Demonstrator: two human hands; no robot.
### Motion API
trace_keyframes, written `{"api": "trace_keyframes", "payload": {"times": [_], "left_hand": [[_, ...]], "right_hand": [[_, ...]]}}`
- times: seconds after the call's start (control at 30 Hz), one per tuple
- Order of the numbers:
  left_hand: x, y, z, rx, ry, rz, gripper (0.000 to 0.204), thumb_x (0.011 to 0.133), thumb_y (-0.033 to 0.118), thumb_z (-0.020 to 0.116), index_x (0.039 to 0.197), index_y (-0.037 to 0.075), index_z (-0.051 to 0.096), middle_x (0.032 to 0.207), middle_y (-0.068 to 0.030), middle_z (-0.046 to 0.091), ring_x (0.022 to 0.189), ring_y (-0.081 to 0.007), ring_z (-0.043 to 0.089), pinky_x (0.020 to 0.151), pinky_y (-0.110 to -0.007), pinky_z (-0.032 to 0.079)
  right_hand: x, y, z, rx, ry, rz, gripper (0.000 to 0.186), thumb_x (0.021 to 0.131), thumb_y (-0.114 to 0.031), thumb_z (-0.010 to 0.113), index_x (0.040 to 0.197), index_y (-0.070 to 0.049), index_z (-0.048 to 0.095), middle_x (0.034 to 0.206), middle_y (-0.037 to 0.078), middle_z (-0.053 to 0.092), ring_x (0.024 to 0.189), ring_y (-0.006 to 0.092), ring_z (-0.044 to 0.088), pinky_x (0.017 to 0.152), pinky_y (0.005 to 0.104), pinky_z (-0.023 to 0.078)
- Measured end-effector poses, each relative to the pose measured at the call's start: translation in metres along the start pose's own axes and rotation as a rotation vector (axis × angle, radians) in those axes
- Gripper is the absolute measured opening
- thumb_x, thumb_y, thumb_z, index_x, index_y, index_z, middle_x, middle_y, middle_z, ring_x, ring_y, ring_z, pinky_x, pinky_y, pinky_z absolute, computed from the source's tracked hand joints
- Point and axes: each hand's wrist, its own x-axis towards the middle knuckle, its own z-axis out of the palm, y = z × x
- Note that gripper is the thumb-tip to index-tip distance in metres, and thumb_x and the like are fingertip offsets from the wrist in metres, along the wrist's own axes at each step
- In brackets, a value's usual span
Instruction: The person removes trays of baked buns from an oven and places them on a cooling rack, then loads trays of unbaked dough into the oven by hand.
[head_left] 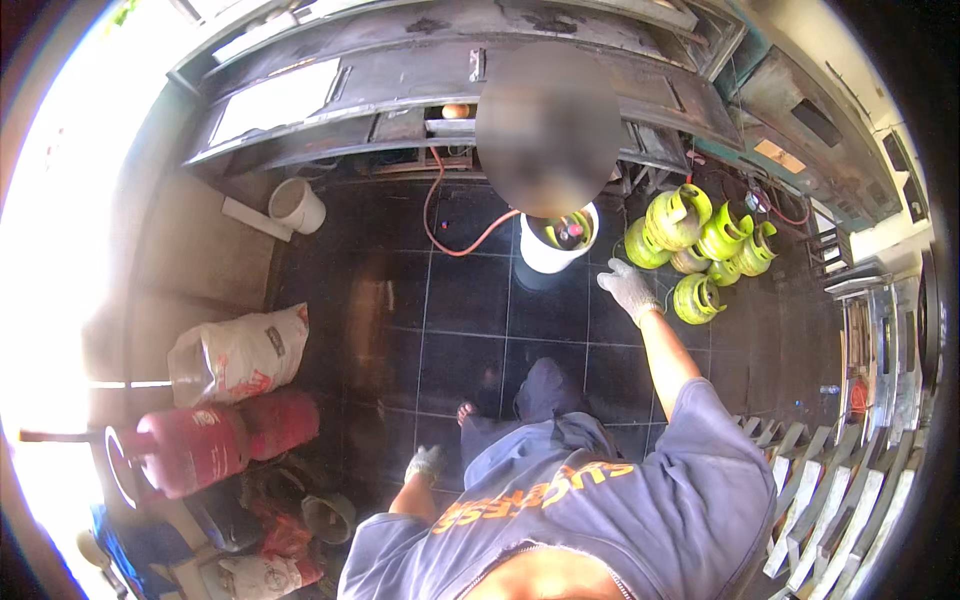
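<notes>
My right hand (632, 290), in a pale knitted glove, reaches forward with fingers stretched out and nothing in it. It is apart from the white bucket (545, 258) on its left and the small green gas cylinder (697, 299) on its right. Inside the bucket sits a green gas cylinder (576, 231) with a dark and red fitting at its top. An orange hose (478, 243) runs over the floor toward it. My left hand (425, 463), also gloved, hangs low beside my leg, touching nothing visible; its fingers are too small to make out.
Several green cylinders (676, 218) are piled at the right. A blurred round patch hides part of the metal bench (400, 85) behind the bucket. At left are another white bucket (298, 207), a white sack (243, 353) and red cylinders (196, 450). Metal frames (835, 500) stand lower right.
</notes>
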Motion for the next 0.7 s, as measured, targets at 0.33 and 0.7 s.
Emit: {"api": "trace_keyframes", "payload": {"times": [0.33, 0.7], "left_hand": [[0.217, 0.392, -0.455, -0.255, 0.792, 0.466, 0.091, 0.084, 0.046, 0.073, 0.156, 0.006, 0.033, 0.120, -0.0360, 0.061, 0.111, -0.0487, 0.062, 0.092, -0.051, 0.051], [0.514, 0.490, -0.560, 0.459, 1.102, 0.480, 0.043, 0.096, 0.043, 0.055, 0.125, 0.015, 0.069, 0.128, -0.0140, 0.068, 0.121, -0.0363, 0.062, 0.102, -0.057, 0.045]], "right_hand": [[0.422, 0.018, -0.003, -0.129, 0.400, -0.205, 0.062, 0.088, -0.036, 0.063, 0.137, 0.002, 0.057, 0.135, 0.024, 0.063, 0.127, 0.0378, 0.059, 0.105, 0.0406, 0.047], [0.636, 0.134, -0.032, -0.420, 0.077, 0.162, 0.057, 0.093, -0.041, 0.063, 0.137, -0.005, 0.059, 0.137, 0.022, 0.061, 0.130, 0.0377, 0.055, 0.112, 0.0480, 0.038]]}}
